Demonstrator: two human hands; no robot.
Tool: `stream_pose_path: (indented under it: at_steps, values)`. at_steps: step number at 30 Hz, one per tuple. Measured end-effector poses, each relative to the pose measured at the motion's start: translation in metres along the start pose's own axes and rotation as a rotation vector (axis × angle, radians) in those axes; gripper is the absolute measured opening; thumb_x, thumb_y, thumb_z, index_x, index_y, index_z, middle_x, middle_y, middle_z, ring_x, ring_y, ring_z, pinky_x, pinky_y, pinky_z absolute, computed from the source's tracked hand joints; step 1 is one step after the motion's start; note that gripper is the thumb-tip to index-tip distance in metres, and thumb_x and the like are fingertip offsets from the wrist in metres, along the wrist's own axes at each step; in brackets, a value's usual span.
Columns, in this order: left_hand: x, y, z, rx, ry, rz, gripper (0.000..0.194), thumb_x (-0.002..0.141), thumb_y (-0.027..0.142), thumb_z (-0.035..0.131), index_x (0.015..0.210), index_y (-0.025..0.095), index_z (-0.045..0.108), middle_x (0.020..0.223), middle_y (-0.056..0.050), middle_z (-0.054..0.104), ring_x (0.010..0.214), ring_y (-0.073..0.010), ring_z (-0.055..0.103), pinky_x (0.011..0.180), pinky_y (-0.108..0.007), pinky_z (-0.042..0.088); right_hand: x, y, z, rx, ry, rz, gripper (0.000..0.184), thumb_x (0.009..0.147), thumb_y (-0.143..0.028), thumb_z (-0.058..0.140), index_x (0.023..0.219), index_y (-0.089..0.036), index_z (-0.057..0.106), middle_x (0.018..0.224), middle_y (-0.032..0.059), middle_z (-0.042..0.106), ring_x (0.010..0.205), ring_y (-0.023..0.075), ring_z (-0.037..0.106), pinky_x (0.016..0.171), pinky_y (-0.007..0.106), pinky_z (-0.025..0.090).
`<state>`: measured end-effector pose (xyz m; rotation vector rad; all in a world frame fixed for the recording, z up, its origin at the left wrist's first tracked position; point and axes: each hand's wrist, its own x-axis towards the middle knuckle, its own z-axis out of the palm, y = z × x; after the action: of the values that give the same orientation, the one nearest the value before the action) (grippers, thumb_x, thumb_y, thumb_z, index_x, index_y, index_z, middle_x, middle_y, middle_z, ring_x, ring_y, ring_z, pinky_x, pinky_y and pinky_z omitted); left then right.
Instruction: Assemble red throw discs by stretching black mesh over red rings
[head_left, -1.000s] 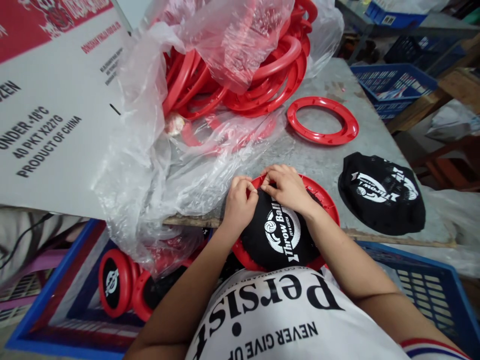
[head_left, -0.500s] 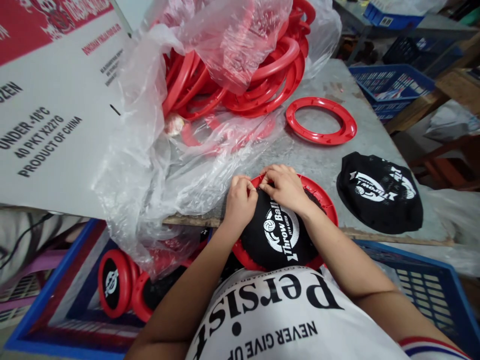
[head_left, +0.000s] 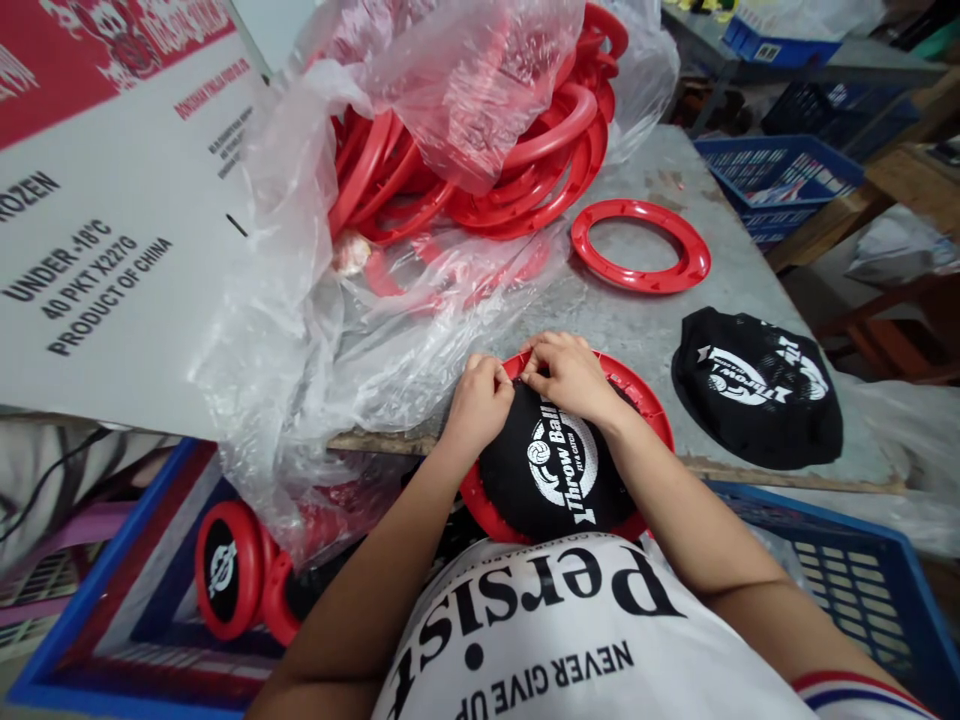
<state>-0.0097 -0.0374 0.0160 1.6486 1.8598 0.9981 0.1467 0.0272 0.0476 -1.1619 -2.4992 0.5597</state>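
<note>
A black fabric disc printed "Throw Ball" in white lies inside a red plastic ring, which rests over the table's front edge against my shirt. At the disc's far edge, my left hand is closed, thumb and fingers pinching the black fabric beside the ring. Close to it, my right hand also pinches the fabric edge, its fingers bent over the ring's far side. The exact grip under the fingertips is hidden. To the right lie loose black printed fabric pieces, and beyond the hands is a separate red ring.
A heap of red rings in clear plastic wrap covers the table's back left. A printed carton stands at left. Below the edge, a blue crate holds finished-looking discs; another blue crate is at right.
Both hands stay at the far edge of the disc with almost the same pinch. The view has shifted very slightly; nothing else visibly moves.
</note>
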Motion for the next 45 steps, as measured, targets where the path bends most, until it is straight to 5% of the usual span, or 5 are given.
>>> stream_pose_path:
  at_steps: [5,15,45]
  values:
    - [0.000,-0.001,0.006,0.053,0.071,0.011,0.016,0.086,0.012,0.050,0.076,0.023,0.045,0.089,-0.004,0.055,0.085,-0.0194,0.056,0.085,-0.035,0.049,0.001,0.001,0.003,0.005,0.014,0.022,0.014,0.087,-0.017,0.063,0.074,-0.022,0.060,0.114,0.0032,0.070,0.104,0.0254,0.057,0.090,0.040,0.036]
    - [-0.004,-0.002,-0.004,-0.048,-0.004,0.062,0.014,0.087,0.011,0.049,0.079,0.022,0.047,0.096,-0.005,0.055,0.096,-0.0196,0.058,0.092,-0.035,0.047,0.000,-0.001,0.002,0.016,0.029,0.030,0.015,0.089,-0.017,0.064,0.075,-0.021,0.059,0.114,0.0030,0.070,0.108,0.0255,0.058,0.092,0.040,0.036]
    - [-0.008,0.001,0.005,0.029,0.026,0.051,0.011,0.088,0.014,0.051,0.081,0.022,0.050,0.096,-0.004,0.055,0.093,-0.0200,0.058,0.091,-0.037,0.048,-0.009,0.002,0.003,-0.001,0.045,-0.015,0.016,0.088,-0.012,0.060,0.075,-0.022,0.059,0.109,0.0029,0.070,0.104,0.0240,0.058,0.089,0.038,0.037]
